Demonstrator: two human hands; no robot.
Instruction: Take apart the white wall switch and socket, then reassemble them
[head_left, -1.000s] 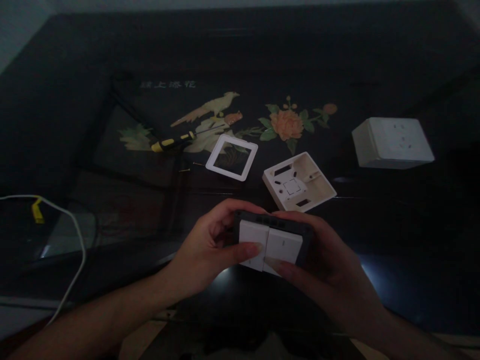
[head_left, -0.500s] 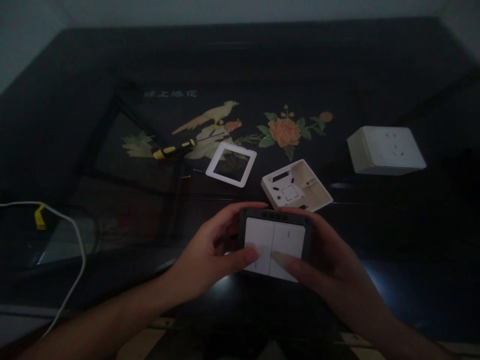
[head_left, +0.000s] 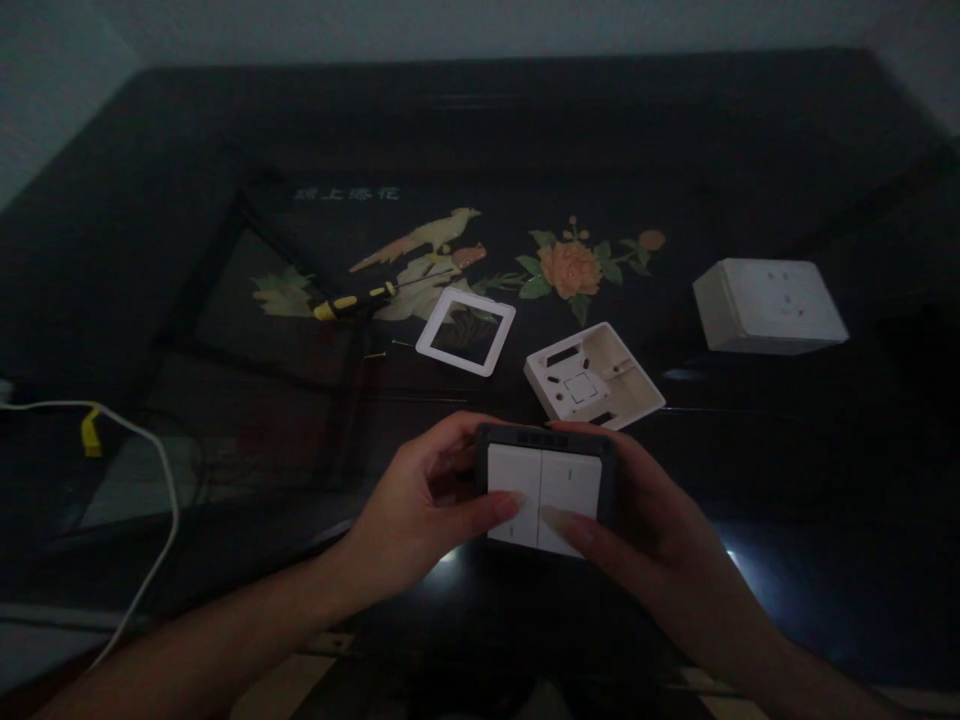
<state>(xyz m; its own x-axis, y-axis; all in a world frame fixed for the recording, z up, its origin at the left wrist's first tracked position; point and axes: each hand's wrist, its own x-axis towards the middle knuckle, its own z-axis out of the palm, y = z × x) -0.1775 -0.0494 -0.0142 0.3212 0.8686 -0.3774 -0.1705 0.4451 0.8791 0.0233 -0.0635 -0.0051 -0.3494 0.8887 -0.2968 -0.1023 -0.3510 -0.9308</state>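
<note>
Between my two hands is a wall light switch (head_left: pixel 566 478) with a dark grey frame and two white rockers facing me. My left hand (head_left: pixel 420 500) grips its left side, thumb resting on the left rocker. On the right side my right hand (head_left: pixel 652 530) grips it too, its thumb lying across the right rocker. The fingers behind the switch are mostly hidden. Just beyond it lies an open white back box (head_left: pixel 596 375), tilted toward the right. A white square cover frame (head_left: pixel 466 332) lies flat to the left of that box.
A yellow and black screwdriver (head_left: pixel 356 300) and two small screws (head_left: pixel 375 355) lie left of the cover frame. At the right stands a boxed white socket (head_left: pixel 772 305). A white cable (head_left: pixel 161 455) with a yellow tag (head_left: pixel 91 432) runs along the left of the dark glossy table (head_left: pixel 480 140).
The switch has tilted slightly in my hands, and both thumbs stay on the rockers. The whole view has shifted a little; the things on the table lie as before.
</note>
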